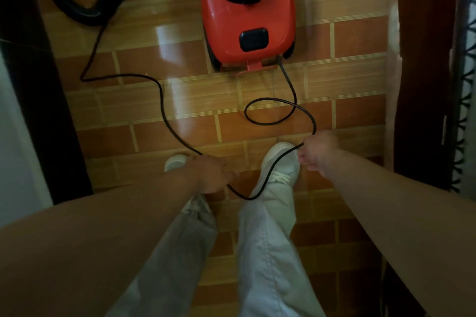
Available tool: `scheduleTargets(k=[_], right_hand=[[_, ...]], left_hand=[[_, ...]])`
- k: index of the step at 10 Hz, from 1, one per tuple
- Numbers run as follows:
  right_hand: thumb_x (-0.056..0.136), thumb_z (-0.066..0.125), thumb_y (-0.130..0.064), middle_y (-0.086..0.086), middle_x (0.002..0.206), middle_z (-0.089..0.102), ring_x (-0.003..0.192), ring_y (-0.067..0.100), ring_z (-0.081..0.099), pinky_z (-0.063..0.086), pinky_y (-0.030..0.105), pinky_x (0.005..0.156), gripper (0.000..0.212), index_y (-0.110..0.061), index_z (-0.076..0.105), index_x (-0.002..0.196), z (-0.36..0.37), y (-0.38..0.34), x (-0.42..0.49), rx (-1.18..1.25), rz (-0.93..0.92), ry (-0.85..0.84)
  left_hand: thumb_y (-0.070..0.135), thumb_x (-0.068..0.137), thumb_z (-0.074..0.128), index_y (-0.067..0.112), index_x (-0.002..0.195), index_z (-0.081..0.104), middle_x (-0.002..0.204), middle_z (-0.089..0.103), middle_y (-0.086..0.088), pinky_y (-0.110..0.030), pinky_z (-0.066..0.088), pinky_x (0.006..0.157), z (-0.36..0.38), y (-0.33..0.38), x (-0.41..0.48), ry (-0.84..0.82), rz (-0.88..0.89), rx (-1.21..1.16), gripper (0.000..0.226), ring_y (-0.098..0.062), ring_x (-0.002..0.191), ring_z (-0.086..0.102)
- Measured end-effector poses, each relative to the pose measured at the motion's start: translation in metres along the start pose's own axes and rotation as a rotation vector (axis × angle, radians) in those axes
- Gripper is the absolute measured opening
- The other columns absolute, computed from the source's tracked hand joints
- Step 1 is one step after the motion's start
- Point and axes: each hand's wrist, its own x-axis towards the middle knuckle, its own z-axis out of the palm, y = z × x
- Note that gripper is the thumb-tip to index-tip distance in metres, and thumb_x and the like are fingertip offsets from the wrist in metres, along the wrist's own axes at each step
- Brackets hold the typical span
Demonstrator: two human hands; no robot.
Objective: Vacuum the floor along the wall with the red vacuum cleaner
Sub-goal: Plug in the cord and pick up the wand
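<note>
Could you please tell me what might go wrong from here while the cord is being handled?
1. The power cord sags between the left hand and the right hand, across the white shoe. A step could snag it and trip the person.
2. The loop lying behind the red vacuum cleaner may tighten into a kink if pulled.
3. The cord runs by the black hose and might tangle with it.

floor (159, 67): glossy orange-brown tiles | dark wood frame (422, 59) right | glare patches
</note>
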Motion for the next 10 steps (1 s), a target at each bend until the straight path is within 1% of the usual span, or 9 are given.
scheduleTargets(k=[1,2,3,5,6,7,8,9,10], right_hand=[[0.101,0.050,-0.007,0.015,0.105,0.061,0.083,0.027,0.061,0.048,0.033,0.058,0.035,0.003,0.057,0.133,0.017,-0.007,-0.019,-0.066,-0.005,-0.086],[0.105,0.045,-0.009,0.014,0.102,0.065,0.076,0.024,0.063,0.053,0.038,0.065,0.026,-0.002,0.058,0.126,0.044,-0.010,-0.023,-0.097,0.006,-0.165],[0.107,0.041,-0.013,0.011,0.089,0.070,0.070,0.021,0.066,0.053,0.037,0.066,0.025,-0.004,0.054,0.126,0.069,-0.020,-0.029,-0.062,0.047,-0.179],[0.106,0.051,-0.028,0.011,0.098,0.071,0.078,0.022,0.068,0.055,0.041,0.072,0.029,-0.007,0.057,0.125,0.095,-0.024,-0.046,-0.099,0.098,-0.306],[0.099,0.060,-0.041,0.014,0.099,0.072,0.078,0.026,0.070,0.058,0.042,0.078,0.036,-0.008,0.059,0.115,0.095,-0.025,-0.048,-0.201,-0.014,-0.247],[0.096,0.063,-0.046,0.016,0.090,0.070,0.080,0.031,0.069,0.053,0.038,0.069,0.037,-0.010,0.059,0.088,0.090,-0.030,-0.049,-0.380,-0.298,-0.115],[0.100,0.059,-0.045,0.007,0.084,0.065,0.076,0.024,0.061,0.043,0.033,0.065,0.039,-0.007,0.067,0.095,0.088,-0.035,-0.057,-0.432,-0.510,-0.101],[0.102,0.059,-0.037,0.010,0.082,0.065,0.073,0.026,0.063,0.046,0.034,0.065,0.034,-0.006,0.065,0.091,0.093,-0.036,-0.058,-0.416,-0.506,-0.171],[0.103,0.060,-0.026,0.009,0.070,0.061,0.052,0.017,0.053,0.041,0.030,0.049,0.021,-0.010,0.057,0.090,0.103,-0.029,-0.065,-0.354,-0.350,-0.310]], left_hand=[[0.072,0.096,0.033,0.026,0.143,0.053,0.149,0.052,-0.005,-0.050,0.029,0.117,0.019,-0.039,0.002,0.102,-0.016,-0.009,0.068,-0.025,0.137,0.046],[0.065,0.100,0.031,0.020,0.145,0.050,0.151,0.050,-0.009,-0.046,0.032,0.116,0.025,-0.074,-0.003,0.075,-0.072,0.048,0.067,-0.028,0.136,0.046],[0.059,0.104,0.028,0.014,0.153,0.039,0.157,0.041,-0.012,-0.045,0.033,0.115,0.024,-0.100,-0.013,0.069,-0.145,0.072,0.068,-0.031,0.139,0.043],[0.043,0.105,0.043,0.014,0.138,0.050,0.140,0.056,-0.009,-0.036,0.047,0.100,0.022,-0.135,-0.037,0.039,-0.258,0.115,0.044,-0.026,0.124,0.056],[0.035,0.103,0.049,0.015,0.139,0.046,0.142,0.053,-0.009,-0.036,0.047,0.101,0.031,-0.145,-0.045,0.017,-0.306,0.165,0.041,-0.026,0.126,0.052],[0.027,0.100,0.050,0.017,0.135,0.047,0.139,0.051,-0.007,-0.037,0.046,0.099,0.041,-0.143,-0.050,0.073,-0.339,0.169,0.037,-0.024,0.127,0.049],[0.024,0.098,0.052,0.018,0.135,0.048,0.139,0.051,-0.006,-0.039,0.044,0.100,0.049,-0.135,-0.054,0.158,-0.368,0.118,0.038,-0.024,0.128,0.048],[0.024,0.097,0.051,0.017,0.141,0.046,0.145,0.047,-0.008,-0.043,0.038,0.110,0.056,-0.118,-0.051,0.294,-0.349,0.016,0.045,-0.026,0.135,0.043],[0.032,0.100,0.050,0.016,0.151,0.040,0.158,0.036,-0.007,-0.045,0.027,0.120,0.057,-0.094,-0.045,0.427,-0.227,-0.189,0.054,-0.027,0.147,0.030]])
